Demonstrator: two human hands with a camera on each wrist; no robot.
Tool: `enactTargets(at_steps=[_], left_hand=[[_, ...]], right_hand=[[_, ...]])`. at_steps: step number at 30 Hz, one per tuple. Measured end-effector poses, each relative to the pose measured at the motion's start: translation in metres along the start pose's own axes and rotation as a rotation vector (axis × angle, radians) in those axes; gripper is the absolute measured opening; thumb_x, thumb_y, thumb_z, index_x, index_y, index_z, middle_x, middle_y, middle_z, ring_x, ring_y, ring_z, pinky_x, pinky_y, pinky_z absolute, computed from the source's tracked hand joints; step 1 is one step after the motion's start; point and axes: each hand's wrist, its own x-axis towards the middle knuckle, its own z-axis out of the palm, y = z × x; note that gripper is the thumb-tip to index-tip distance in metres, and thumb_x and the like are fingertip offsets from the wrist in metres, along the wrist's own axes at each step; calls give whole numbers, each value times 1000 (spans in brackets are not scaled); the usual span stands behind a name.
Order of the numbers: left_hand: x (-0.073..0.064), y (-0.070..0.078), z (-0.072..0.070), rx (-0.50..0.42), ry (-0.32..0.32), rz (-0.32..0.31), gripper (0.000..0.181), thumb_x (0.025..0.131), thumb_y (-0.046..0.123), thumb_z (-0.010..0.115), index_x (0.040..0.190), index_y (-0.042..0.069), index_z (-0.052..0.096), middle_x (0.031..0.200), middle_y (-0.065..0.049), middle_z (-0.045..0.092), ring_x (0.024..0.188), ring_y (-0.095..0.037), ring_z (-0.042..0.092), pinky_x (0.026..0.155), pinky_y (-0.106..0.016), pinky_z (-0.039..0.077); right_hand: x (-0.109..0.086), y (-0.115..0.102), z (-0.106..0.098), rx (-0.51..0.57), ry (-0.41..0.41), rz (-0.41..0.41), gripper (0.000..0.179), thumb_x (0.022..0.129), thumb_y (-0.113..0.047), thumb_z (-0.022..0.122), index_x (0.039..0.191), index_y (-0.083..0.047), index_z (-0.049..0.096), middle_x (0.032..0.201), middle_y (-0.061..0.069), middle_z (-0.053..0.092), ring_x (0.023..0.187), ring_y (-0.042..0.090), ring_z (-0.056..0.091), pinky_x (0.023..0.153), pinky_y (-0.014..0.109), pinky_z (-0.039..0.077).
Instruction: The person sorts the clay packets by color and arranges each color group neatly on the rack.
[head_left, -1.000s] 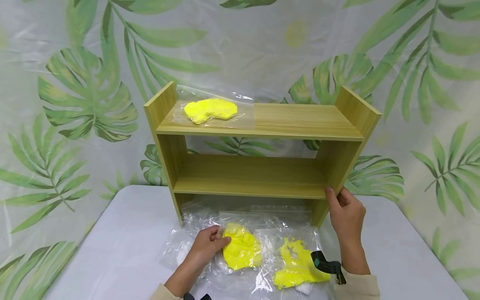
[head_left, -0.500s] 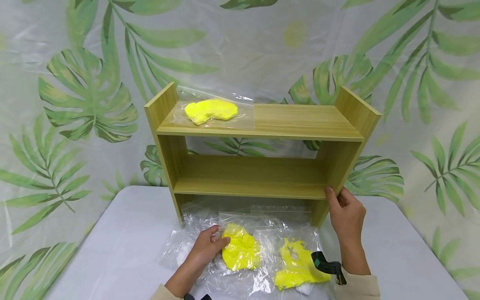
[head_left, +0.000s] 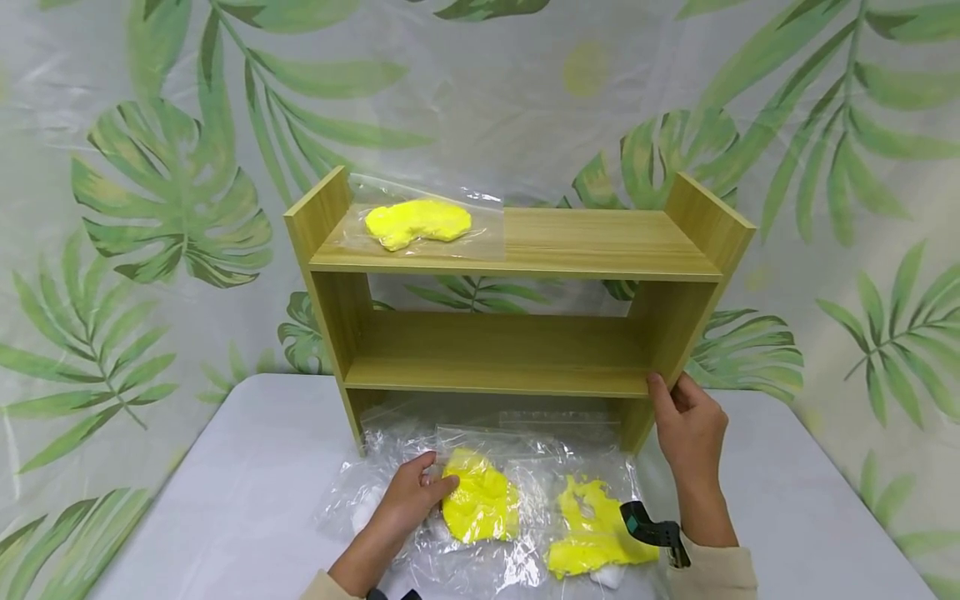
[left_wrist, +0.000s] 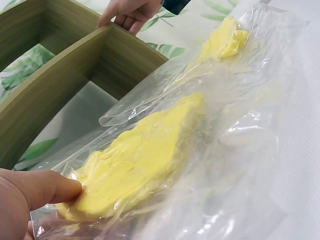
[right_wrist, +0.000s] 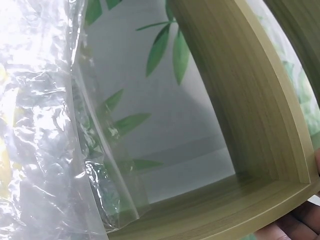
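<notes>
My left hand (head_left: 408, 500) pinches the left edge of a clear zip bag that holds a flattened lump of yellow clay (head_left: 480, 496). In the left wrist view the thumb presses on the plastic over the clay (left_wrist: 145, 155), with the other fingers beneath. My right hand (head_left: 692, 425) grips the right side panel of a two-tier wooden shelf (head_left: 495, 354), thumb at the end of the lower board and fingers behind the panel. Only part of that hand (right_wrist: 295, 227) shows in the right wrist view, at the panel's edge.
Another bag of yellow clay (head_left: 418, 222) lies on the top board, at left. A torn yellow sheet (head_left: 596, 537) in plastic sits on the pile of clear bags (head_left: 525, 571), with white lumps (head_left: 367, 504) among them. The white table (head_left: 240, 467) meets a leaf-patterned cloth (head_left: 465, 92) behind.
The bagged clay in my left hand shifts very slightly left. The right hand keeps its grip on the shelf, and the whole view drifts a little.
</notes>
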Motion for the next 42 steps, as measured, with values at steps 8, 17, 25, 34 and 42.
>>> enactTargets(at_steps=[8,17,25,34,42], left_hand=[[1,-1,-1,-2,-4,9,74,87,21,70,139,-17,34,106,-17,62,77,-15,59,71,-28,51],[1,0,0,-25,-8,-8,73,87,19,69,140,-16,32,82,-5,60,71,-13,57,66,-27,50],[1,-1,0,0,-8,-3,72,87,20,69,139,-16,34,96,-12,62,76,-15,58,71,-29,51],[-1,0,0,-39,-19,28,72,89,17,67,139,-18,31,84,-8,62,67,-12,57,62,-28,50],[-1,0,0,-50,-16,19,72,88,16,68,139,-18,31,83,-7,62,68,-13,57,64,-27,50]], right_hand=[[0,-3,-1,5,-6,2,35,93,-33,63,112,-5,71,98,15,72,76,-21,51,63,3,43],[0,-6,-2,11,-8,-1,34,93,-32,64,111,-5,72,95,16,72,72,-22,51,61,3,42],[-1,-5,-3,27,-12,15,34,93,-32,64,112,-5,72,96,16,72,72,-21,51,62,3,42],[-2,-7,-3,22,-11,12,34,93,-32,64,111,-4,72,95,16,72,72,-21,51,61,3,42],[-3,-4,-3,12,-12,3,33,93,-32,64,109,-5,72,93,16,72,70,-20,51,59,4,42]])
